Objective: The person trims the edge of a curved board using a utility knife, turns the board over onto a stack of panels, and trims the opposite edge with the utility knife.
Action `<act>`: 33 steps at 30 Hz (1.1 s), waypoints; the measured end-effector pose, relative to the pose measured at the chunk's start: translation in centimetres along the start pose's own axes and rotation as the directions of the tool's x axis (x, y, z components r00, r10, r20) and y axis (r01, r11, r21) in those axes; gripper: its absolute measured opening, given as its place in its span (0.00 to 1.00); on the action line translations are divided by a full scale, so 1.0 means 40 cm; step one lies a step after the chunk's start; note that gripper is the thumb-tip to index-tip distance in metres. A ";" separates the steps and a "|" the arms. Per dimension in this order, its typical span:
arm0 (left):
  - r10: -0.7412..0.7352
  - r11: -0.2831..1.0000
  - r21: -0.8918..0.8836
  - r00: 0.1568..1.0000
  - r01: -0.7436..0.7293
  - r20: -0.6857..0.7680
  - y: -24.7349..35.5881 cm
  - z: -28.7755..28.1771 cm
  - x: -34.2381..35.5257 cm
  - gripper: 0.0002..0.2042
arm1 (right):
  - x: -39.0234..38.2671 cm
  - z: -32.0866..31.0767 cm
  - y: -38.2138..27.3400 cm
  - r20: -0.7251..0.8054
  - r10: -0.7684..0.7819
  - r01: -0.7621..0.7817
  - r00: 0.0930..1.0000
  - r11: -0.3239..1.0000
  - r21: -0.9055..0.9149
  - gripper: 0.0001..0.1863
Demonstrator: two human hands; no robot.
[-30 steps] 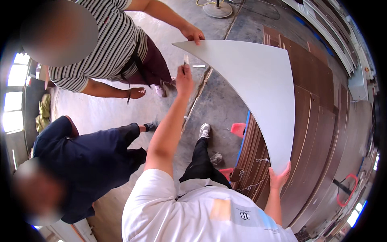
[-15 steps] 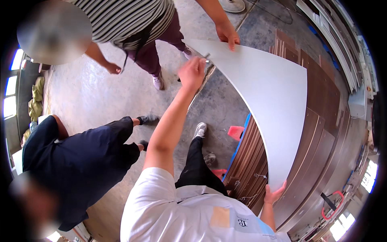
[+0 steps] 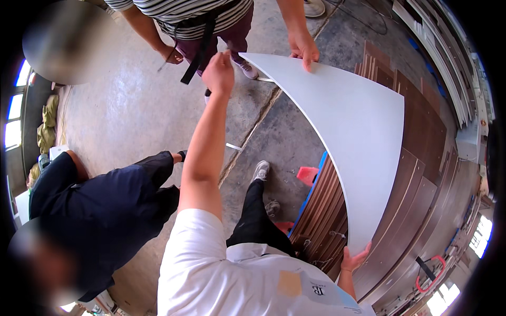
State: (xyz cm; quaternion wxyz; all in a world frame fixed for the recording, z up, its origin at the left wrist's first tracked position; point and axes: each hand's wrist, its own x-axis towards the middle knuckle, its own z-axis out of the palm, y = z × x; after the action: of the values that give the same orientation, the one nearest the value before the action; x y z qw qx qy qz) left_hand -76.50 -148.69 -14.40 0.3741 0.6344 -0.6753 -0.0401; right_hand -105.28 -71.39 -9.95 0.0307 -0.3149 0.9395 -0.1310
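Observation:
A white curved panel lies over stacked brown boards, its concave edge towards me. My right hand grips the panel's near narrow end. My left hand is raised in a closed fist, apart from the panel's pointed far-left corner. A small dark end shows below that fist; the rest of whatever is inside is hidden. Across from me, a co-worker's hand rests on the panel's far edge, while their other hand hangs at their side with something thin in it.
Brown boards are stacked beneath and beside the panel. Small white strips lie on the concrete floor. A person in dark clothes is at my left. A red-handled tool lies at right; more panels stand at far right.
My left hand has moved left, away from the panel's edge. The striped-shirt co-worker has shifted right, closer to the panel's corner. A white strip now shows on the floor.

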 end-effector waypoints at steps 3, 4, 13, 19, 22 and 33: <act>-0.045 0.999 0.011 0.999 0.045 -0.011 -0.014 -0.022 -0.021 0.18 | -0.001 0.003 0.007 -0.001 -0.004 0.004 1.000 1.000 -0.006 0.65; 0.083 0.995 -0.058 0.997 -0.083 0.001 0.014 -0.029 -0.056 0.17 | -0.005 0.001 0.010 0.001 0.000 0.000 1.000 1.000 -0.007 0.65; 0.363 0.928 0.075 0.931 -0.364 0.035 0.034 -0.041 -0.017 0.17 | -0.004 0.005 0.014 -0.014 -0.032 0.032 0.999 0.999 -0.041 0.64; 0.002 0.986 0.165 0.997 -0.014 0.075 0.011 -0.057 -0.022 0.16 | -0.002 0.001 0.006 -0.001 -0.025 0.025 1.000 1.000 -0.011 0.63; 0.352 0.932 -0.147 0.923 -0.331 0.156 0.094 -0.077 -0.149 0.14 | -0.012 -0.007 0.008 0.011 -0.002 0.002 1.000 1.000 -0.014 0.63; 0.026 0.998 0.057 0.993 -0.033 0.114 -0.008 -0.063 -0.002 0.17 | 0.012 0.001 -0.014 -0.020 -0.031 0.031 0.999 0.999 -0.017 0.65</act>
State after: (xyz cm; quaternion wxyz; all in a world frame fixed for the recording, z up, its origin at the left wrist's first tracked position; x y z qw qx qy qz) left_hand -74.83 -147.59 -12.80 0.3168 0.6316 -0.7058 -0.0506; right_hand -105.34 -72.12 -9.82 0.0164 -0.3282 0.9359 -0.1271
